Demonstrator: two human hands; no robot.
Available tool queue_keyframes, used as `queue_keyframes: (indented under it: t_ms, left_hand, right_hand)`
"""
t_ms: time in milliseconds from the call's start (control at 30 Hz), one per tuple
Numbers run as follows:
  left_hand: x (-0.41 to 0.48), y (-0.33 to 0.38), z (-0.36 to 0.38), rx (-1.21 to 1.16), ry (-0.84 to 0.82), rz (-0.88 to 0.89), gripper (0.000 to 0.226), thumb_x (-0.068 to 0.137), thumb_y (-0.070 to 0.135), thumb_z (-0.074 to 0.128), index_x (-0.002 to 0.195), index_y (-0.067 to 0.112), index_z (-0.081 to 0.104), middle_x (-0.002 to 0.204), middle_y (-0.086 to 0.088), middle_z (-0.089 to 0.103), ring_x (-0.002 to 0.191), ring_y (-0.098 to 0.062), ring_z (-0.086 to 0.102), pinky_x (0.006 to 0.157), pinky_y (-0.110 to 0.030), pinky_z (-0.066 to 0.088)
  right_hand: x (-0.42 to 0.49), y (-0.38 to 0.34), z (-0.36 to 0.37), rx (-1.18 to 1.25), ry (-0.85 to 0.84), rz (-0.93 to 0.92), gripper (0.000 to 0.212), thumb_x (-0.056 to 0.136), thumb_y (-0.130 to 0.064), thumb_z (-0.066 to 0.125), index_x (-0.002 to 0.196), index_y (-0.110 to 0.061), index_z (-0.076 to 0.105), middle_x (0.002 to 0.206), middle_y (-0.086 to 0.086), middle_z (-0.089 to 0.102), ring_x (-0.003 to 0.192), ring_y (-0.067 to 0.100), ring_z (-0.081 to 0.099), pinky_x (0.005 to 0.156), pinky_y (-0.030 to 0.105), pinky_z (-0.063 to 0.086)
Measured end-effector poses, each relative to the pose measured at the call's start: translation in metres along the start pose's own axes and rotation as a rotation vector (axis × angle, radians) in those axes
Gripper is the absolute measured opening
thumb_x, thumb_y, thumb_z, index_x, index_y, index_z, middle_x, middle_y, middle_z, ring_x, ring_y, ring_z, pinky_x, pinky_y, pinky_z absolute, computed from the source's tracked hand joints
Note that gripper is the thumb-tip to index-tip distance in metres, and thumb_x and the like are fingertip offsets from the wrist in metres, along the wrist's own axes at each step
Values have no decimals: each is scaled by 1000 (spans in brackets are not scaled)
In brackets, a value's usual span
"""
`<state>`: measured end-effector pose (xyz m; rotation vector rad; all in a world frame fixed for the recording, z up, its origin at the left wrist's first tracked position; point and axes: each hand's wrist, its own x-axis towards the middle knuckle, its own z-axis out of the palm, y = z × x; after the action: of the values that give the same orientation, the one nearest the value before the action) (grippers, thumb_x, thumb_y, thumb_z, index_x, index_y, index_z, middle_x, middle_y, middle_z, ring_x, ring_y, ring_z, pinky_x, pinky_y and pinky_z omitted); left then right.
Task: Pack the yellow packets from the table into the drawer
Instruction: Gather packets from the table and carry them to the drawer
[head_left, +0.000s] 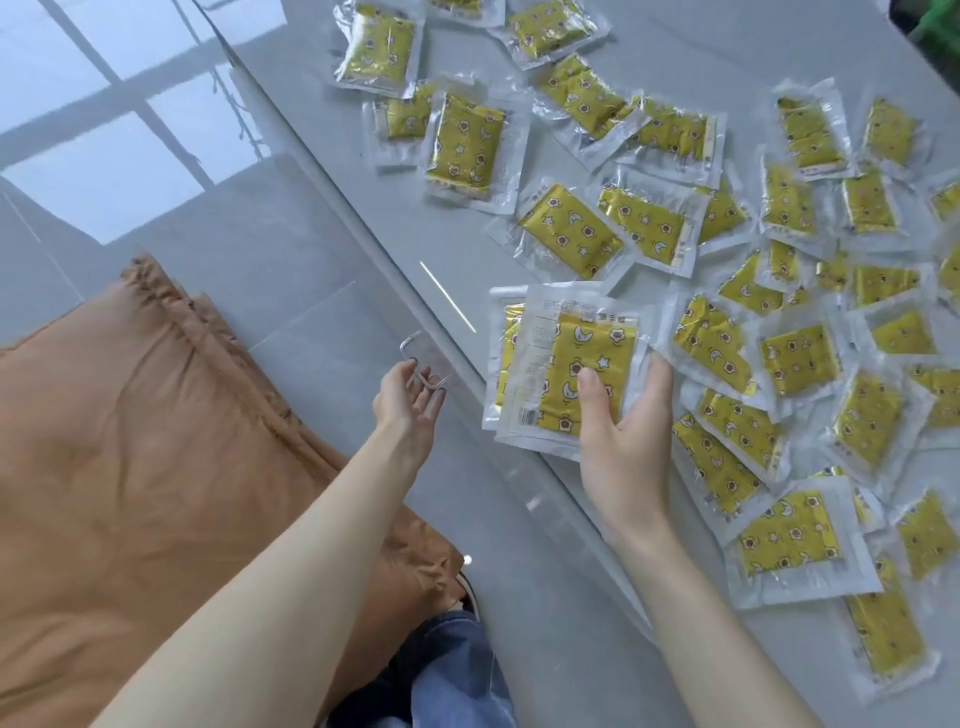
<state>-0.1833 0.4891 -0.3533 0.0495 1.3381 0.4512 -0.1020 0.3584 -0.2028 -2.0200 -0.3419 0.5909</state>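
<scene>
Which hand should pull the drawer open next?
Left, probably: the left hand sits at the drawer handle, holding no packets, while the right hand grips a stack of yellow packets.

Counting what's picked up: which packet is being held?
The packet at the table edge, held by the right hand, a second behind it; the rest lie loose.

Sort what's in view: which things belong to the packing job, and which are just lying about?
Job:
right hand, holding a stack of packets
loose packets
table
left hand, at the drawer handle

Lying about:
brown cushion
jeans
floor
</scene>
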Motion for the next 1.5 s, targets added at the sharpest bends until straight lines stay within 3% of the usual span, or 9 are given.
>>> queue_keyframes:
  t_ms: [133, 300, 500, 733, 900, 1033, 1233, 1400, 1500]
  left_hand:
    - [-8, 8, -19, 24, 12, 3, 21, 87, 16, 56, 107, 10, 56, 90, -2, 60, 74, -15, 60, 69, -23, 50]
    - [-17, 22, -63, 17, 57, 16, 23, 84, 17, 59, 106, 11, 57, 86, -2, 60, 69, -13, 60, 62, -22, 50]
    - [-35, 43, -113, 4, 29, -26, 23, 87, 22, 53, 107, 12, 56, 81, 2, 57, 70, -13, 57, 70, -24, 48]
    - [-51, 54, -144, 7, 10, -15, 16, 89, 25, 50, 89, 14, 62, 79, 3, 58, 73, -13, 57, 73, -23, 48]
    - [-65, 58, -149, 42, 62, 13, 14, 93, 25, 47, 101, 19, 57, 107, -5, 62, 99, -19, 59, 94, -33, 45]
    - [-93, 59, -143, 320, 214, 328, 42, 95, 24, 47, 136, 22, 43, 140, -1, 47, 125, -17, 47, 107, -35, 40]
    - [-150, 56, -124, 952, 39, 1017, 22, 90, 23, 56, 111, 26, 61, 105, 16, 55, 107, -12, 53, 91, -25, 46]
    - [-161, 46, -101, 861, -352, 158, 53, 87, 52, 56, 125, 16, 59, 120, 1, 67, 107, -13, 65, 91, -27, 51]
    - [-159, 44, -99, 813, -406, 75, 35, 89, 32, 62, 115, 8, 66, 110, -9, 71, 101, -26, 68, 92, -42, 53]
  right_hand:
    - [-18, -11, 2, 48, -60, 9, 26, 98, -14, 50, 121, -20, 38, 105, -31, 47, 92, -32, 46, 75, -7, 35]
    - [-43, -14, 26, 25, -148, 7, 42, 98, -21, 51, 136, -12, 37, 130, -11, 52, 113, -10, 48, 93, 3, 40]
    - [-73, -12, 56, 55, -209, 30, 24, 97, -15, 52, 115, -30, 45, 105, -20, 61, 97, -10, 60, 79, 7, 47]
    - [-93, 4, 69, 53, -205, 90, 18, 97, -12, 52, 114, -16, 47, 100, -12, 62, 80, -14, 60, 66, 2, 45]
    - [-99, 16, 68, 58, -198, 140, 19, 96, -11, 53, 115, -13, 48, 100, -12, 61, 79, -16, 58, 66, 1, 43]
    - [-101, 15, 60, 92, -205, 177, 20, 96, -12, 53, 115, -15, 48, 104, -8, 62, 84, -12, 60, 68, 3, 46]
    - [-100, 0, 41, 252, -238, 267, 20, 96, -14, 55, 109, -29, 52, 109, -9, 66, 96, -2, 65, 78, 15, 52]
    - [-101, -1, 30, 405, -285, 369, 31, 96, -14, 55, 126, -21, 52, 118, -4, 68, 111, 12, 64, 97, 38, 50]
    - [-104, 6, 28, 416, -271, 406, 31, 96, -14, 55, 126, -19, 52, 118, -2, 68, 111, 14, 64, 98, 40, 49]
